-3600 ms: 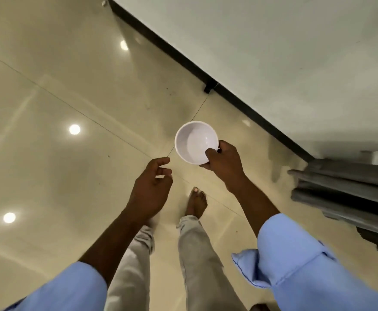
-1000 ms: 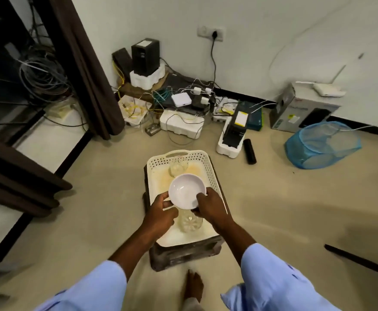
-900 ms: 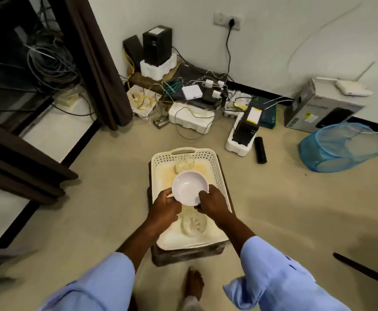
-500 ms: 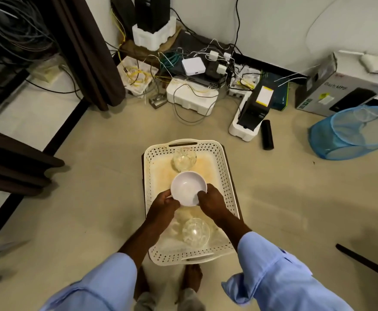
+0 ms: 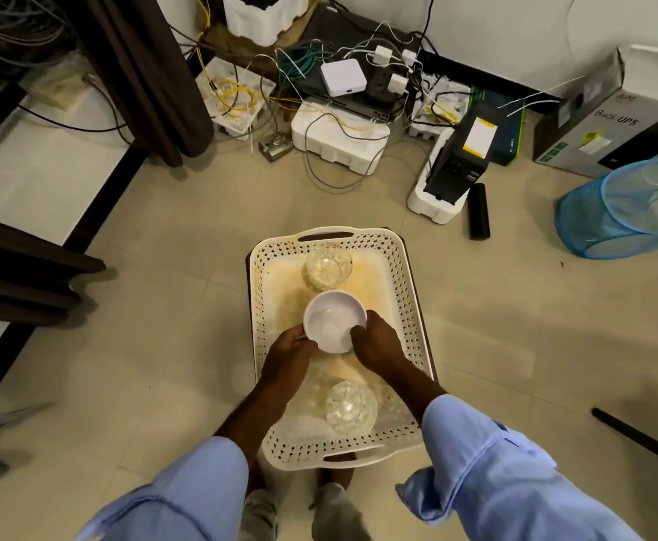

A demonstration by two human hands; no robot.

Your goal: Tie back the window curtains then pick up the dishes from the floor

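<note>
Now white bowl sits between both hands' fingers (over the tray).

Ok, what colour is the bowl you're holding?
White, plain, no pattern: the bowl shows best in the head view, over the tray.

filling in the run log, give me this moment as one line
step: putting dish in tray | left hand: holds white bowl | right hand: holds same bowl | tray: two glass bowls inside | bowl contact: cannot tell
</note>
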